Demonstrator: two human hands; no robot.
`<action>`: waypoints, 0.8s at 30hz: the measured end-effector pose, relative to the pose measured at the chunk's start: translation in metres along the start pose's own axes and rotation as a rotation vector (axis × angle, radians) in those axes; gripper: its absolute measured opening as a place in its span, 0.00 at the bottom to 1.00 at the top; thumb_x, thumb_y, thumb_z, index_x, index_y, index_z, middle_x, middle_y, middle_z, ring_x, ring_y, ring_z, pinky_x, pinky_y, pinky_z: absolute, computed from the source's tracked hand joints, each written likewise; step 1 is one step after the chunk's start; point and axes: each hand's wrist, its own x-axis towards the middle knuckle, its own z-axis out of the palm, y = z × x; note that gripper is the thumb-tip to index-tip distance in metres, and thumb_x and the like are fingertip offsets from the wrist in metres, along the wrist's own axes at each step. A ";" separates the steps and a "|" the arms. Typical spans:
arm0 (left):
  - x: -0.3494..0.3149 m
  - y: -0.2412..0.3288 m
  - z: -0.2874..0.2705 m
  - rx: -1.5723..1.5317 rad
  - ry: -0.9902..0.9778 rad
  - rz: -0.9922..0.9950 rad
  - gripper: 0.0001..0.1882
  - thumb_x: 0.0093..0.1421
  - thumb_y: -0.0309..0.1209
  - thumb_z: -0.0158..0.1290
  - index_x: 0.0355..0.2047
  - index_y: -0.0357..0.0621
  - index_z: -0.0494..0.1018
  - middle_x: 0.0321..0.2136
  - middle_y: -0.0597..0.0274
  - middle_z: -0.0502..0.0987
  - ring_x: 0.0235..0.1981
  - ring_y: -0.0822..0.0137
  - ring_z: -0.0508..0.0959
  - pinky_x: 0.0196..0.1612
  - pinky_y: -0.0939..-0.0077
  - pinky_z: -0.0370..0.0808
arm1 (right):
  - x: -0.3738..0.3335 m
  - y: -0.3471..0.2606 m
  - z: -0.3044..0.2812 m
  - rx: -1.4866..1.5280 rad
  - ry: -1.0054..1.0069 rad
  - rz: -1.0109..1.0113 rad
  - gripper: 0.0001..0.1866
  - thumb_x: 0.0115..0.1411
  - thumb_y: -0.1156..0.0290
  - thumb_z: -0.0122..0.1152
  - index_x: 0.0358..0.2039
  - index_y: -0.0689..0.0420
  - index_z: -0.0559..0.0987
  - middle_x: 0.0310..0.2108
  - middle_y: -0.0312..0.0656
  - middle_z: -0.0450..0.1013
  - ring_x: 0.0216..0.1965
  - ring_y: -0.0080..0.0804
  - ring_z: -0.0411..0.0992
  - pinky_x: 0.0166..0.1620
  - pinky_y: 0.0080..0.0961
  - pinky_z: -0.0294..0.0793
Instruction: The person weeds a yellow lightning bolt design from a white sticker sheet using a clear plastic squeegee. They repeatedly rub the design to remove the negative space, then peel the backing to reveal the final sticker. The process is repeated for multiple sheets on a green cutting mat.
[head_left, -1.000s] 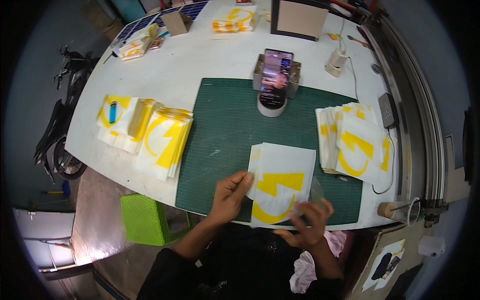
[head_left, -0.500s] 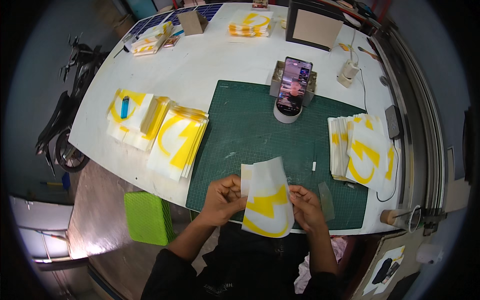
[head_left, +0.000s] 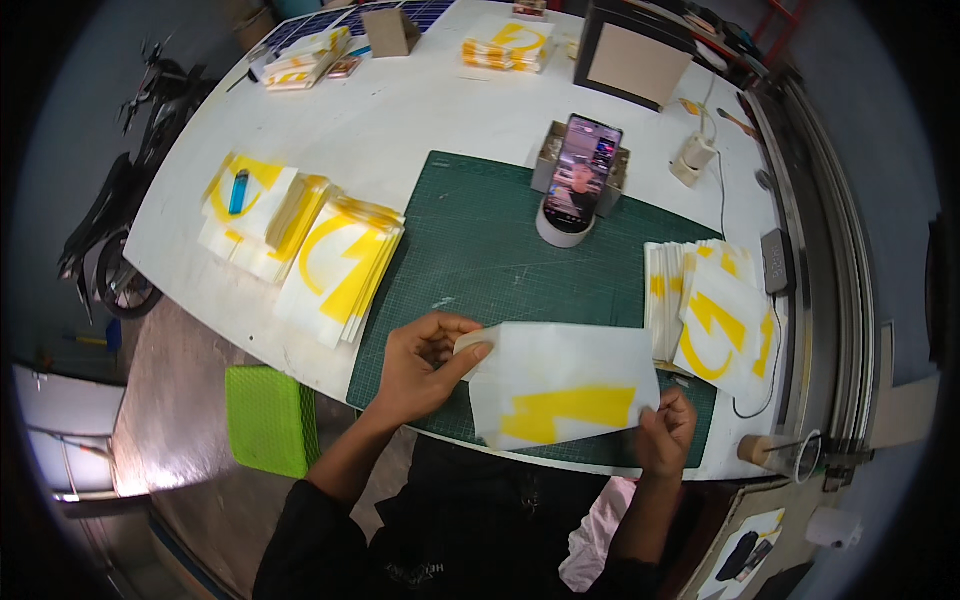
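Between my hands, above the front of the green cutting mat (head_left: 450, 240), a thin white sheet with a yellow print (head_left: 570, 365) is spread out wide. My left hand (head_left: 425, 365) pinches its left end, thumb on top, where a narrow folded strip shows. On the lower right corner, my right hand (head_left: 668, 432) is closed with thumb and fingers. A stack of similar printed sheets (head_left: 715, 325) lies near my right hand. More stacked sheets (head_left: 340, 265) lie left of the mat, beside another pile (head_left: 265, 215) with a blue lighter (head_left: 239, 191) on top.
A phone (head_left: 583, 170) leans on a white round stand (head_left: 563, 225) at the mat's back. Farther off are a black-framed box (head_left: 633, 55) and another sheet pile (head_left: 507, 47). A plastic cup (head_left: 785, 453) is at the right edge; a green stool (head_left: 268, 420) stands at left.
My right hand has moved right and slightly down, drawing the sheet out from upright to wide. My left hand has shifted a little left and up. The view has tilted slightly.
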 end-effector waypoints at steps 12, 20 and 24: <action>0.020 -0.023 0.009 -0.022 -0.471 -0.183 0.17 0.54 0.17 0.68 0.45 0.36 0.81 0.39 0.59 0.86 0.41 0.73 0.84 0.47 0.74 0.80 | -0.059 0.058 -0.035 0.364 -0.351 0.655 0.56 0.49 0.61 0.81 0.73 0.69 0.62 0.71 0.56 0.64 0.72 0.50 0.62 0.73 0.51 0.59; 0.015 -0.039 0.012 0.232 -0.160 -0.032 0.20 0.56 0.20 0.71 0.49 0.33 0.78 0.38 0.60 0.84 0.39 0.72 0.84 0.47 0.76 0.81 | -0.039 0.051 -0.013 0.550 -0.713 0.349 0.46 0.62 0.63 0.72 0.75 0.66 0.60 0.71 0.51 0.65 0.71 0.44 0.63 0.71 0.44 0.61; -0.002 -0.045 0.019 -0.011 0.191 -0.107 0.15 0.62 0.22 0.67 0.47 0.32 0.77 0.36 0.60 0.82 0.39 0.73 0.82 0.45 0.77 0.79 | -0.033 0.054 -0.013 0.249 -0.405 0.459 0.40 0.69 0.61 0.65 0.74 0.66 0.60 0.69 0.50 0.67 0.70 0.42 0.65 0.70 0.43 0.64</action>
